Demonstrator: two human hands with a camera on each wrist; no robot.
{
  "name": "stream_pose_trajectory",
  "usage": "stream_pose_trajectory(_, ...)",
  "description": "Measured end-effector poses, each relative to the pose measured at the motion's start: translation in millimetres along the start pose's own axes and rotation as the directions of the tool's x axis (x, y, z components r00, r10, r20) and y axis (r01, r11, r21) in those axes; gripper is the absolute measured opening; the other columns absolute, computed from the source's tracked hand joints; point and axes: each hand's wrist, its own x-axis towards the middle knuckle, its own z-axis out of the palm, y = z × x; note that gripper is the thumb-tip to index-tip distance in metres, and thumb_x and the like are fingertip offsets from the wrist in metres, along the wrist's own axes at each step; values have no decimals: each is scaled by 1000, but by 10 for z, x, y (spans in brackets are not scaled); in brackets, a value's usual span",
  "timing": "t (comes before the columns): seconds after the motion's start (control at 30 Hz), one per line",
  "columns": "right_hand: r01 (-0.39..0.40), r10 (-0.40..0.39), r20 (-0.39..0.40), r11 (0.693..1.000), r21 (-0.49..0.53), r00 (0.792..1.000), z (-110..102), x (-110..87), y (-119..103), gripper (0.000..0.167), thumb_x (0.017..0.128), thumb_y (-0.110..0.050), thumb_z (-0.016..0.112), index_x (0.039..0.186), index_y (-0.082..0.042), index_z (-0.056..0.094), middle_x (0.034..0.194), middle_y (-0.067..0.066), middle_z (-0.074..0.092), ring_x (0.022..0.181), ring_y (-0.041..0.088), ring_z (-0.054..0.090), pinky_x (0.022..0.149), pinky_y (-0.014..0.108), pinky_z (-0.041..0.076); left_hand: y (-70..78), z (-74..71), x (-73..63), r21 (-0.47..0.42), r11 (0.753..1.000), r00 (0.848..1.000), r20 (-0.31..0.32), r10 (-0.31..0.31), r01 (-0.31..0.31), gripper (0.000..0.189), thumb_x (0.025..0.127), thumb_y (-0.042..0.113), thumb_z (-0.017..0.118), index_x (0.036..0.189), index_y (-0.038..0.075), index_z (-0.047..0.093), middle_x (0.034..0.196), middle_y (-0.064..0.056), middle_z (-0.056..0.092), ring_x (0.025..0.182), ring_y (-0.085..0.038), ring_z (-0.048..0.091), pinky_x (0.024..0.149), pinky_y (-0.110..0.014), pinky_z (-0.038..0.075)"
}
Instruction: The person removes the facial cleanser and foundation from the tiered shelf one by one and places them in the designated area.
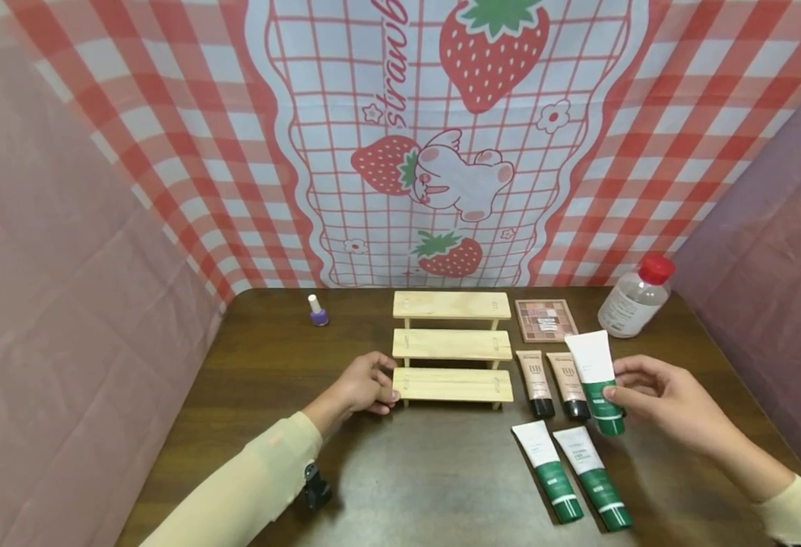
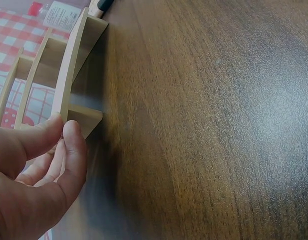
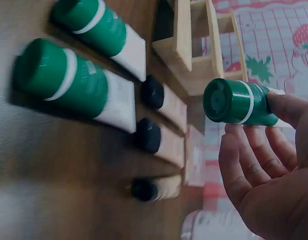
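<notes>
My right hand [image 1: 674,399] holds a white and green squeeze tube [image 1: 595,380] between thumb and fingers, raised over the table. In the right wrist view its green cap [image 3: 226,101] faces the camera. Two matching tubes, one on the left [image 1: 547,471] and one on the right [image 1: 593,477], lie side by side in front. My left hand [image 1: 362,385] is at the left end of a three-step wooden stand [image 1: 451,385]. In the left wrist view, thumb and index fingertips pinch the end of its lowest board [image 2: 69,75].
Beige BB cream tubes [image 1: 533,376] with black caps lie right of the stand; a third small black-capped tube [image 3: 156,189] shows in the right wrist view. Behind them are a makeup palette [image 1: 530,323] and a red-capped clear bottle [image 1: 633,304]. Purple nail polish [image 1: 318,313] stands back left.
</notes>
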Motion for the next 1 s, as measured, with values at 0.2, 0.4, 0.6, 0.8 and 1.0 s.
stream_pose_trajectory(0.2, -49, 48, 29, 998, 35, 998, -5, -202, 340, 41, 99, -16, 69, 129, 7, 54, 96, -5, 71, 77, 10, 69, 63, 35, 64, -2, -4, 6, 5, 1000, 1000, 2, -1, 1, 53, 84, -16, 72, 131, -3, 52, 94, -18, 66, 71, -22, 67, 59, -34, 65)
stream_pose_trajectory(0.4, -128, 119, 107, 988, 81, 987, -22, -348, 584, 44, 100, -14, 68, 132, 11, 52, 98, -6, 73, 81, 9, 70, 65, 38, 66, 1, -9, 4, 2, 1000, 1000, 5, -2, 2, 54, 84, -17, 72, 132, -2, 52, 94, -18, 66, 71, -22, 67, 59, -34, 65)
stream_pose_trajectory(0.6, -204, 177, 222, 974, 103, 959, -68, -435, 729, 50, 102, -18, 65, 134, 15, 48, 103, -3, 74, 86, 10, 71, 68, 39, 66, 1, -11, 0, 0, 1000, 1000, 5, -2, 2, 53, 84, -16, 72, 131, -2, 52, 95, -18, 66, 71, -22, 67, 59, -34, 64)
stream_pose_trajectory(0.8, -272, 225, 298, 954, 127, 927, -82, -503, 826, 56, 104, -20, 62, 139, 18, 42, 109, 3, 76, 89, 12, 71, 71, 40, 66, -5, -14, 2, -2, 1000, 1000, 6, -8, 8, 54, 84, -16, 73, 132, -2, 52, 95, -18, 66, 71, -22, 67, 60, -33, 65)
stream_pose_trajectory(1.0, -370, 318, 328, 922, 111, 890, -100, -521, 871, 62, 103, -27, 62, 142, 17, 41, 115, 10, 73, 94, 15, 70, 73, 41, 66, -25, -21, 13, -20, 1000, 1000, 10, -7, 7, 54, 84, -17, 72, 132, -3, 51, 93, -17, 64, 71, -21, 67, 59, -32, 64)
